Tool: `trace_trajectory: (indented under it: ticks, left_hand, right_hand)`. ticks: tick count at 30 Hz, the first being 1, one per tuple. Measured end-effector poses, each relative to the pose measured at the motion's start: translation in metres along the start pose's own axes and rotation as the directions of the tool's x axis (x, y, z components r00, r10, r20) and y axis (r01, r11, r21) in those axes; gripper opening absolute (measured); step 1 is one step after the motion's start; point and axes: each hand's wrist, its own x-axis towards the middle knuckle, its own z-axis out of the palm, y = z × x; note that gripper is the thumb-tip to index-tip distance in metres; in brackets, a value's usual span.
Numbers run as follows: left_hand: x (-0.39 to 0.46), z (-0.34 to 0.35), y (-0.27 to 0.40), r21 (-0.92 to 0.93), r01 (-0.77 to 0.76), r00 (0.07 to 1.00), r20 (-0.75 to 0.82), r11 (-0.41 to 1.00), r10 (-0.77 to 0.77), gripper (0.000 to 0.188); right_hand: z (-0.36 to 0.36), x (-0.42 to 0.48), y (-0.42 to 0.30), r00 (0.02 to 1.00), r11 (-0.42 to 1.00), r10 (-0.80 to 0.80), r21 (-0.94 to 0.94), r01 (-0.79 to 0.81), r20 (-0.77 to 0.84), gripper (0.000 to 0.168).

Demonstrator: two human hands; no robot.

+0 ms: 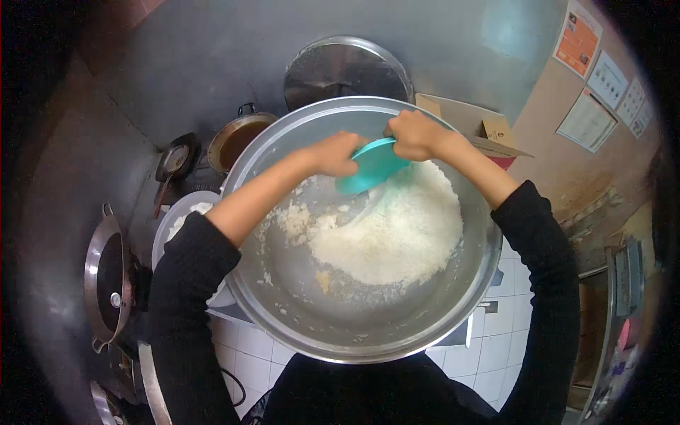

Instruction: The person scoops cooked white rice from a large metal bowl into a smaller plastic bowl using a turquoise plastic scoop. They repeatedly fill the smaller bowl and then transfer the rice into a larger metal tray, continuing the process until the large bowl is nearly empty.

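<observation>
A wide metal basin stands in front of me, its near rim close to my body. Inside lies a large mound of white, crumbly grain or flour, with looser lumps scattered to its left. A turquoise plastic bowl or scoop is tilted over the mound's far left side. My left hand grips its left edge. On the opposite edge, my right hand is closed around the rim. The bowl's underside and my fingertips are partly hidden.
Left of the basin stands a pale tub of white stuff. Behind it are a pan of brown liquid and a small burner with a ladle. A two-handled pan is far left. A cardboard box sits back right.
</observation>
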Motion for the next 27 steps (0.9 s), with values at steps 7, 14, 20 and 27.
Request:
trace_trajectory:
  ticks: [7,14,20,27]
  left_hand:
    - [0.020,-0.002,-0.038,-0.139,-0.057,0.997,0.035,0.989,0.062,0.052]
    - [0.043,-0.017,-0.030,-0.029,-0.101,0.989,0.109,0.994,0.104,0.044]
    - [0.031,-0.023,0.058,0.273,0.038,0.980,-0.199,0.961,0.018,0.028]
    - [0.031,0.007,0.017,0.209,0.241,0.944,-0.276,0.948,-0.179,0.037]
  right_hand:
    - [-0.003,0.011,-0.008,0.974,0.981,0.192,-0.026,-0.190,0.117,0.029]
    - [0.000,0.002,0.004,0.960,0.969,0.245,0.004,-0.248,0.134,0.034]
    - [-0.043,-0.034,0.011,0.984,0.984,0.111,0.152,-0.090,-0.138,0.051]
    - [0.018,0.023,0.044,0.993,0.997,-0.078,-0.016,0.077,-0.083,0.043]
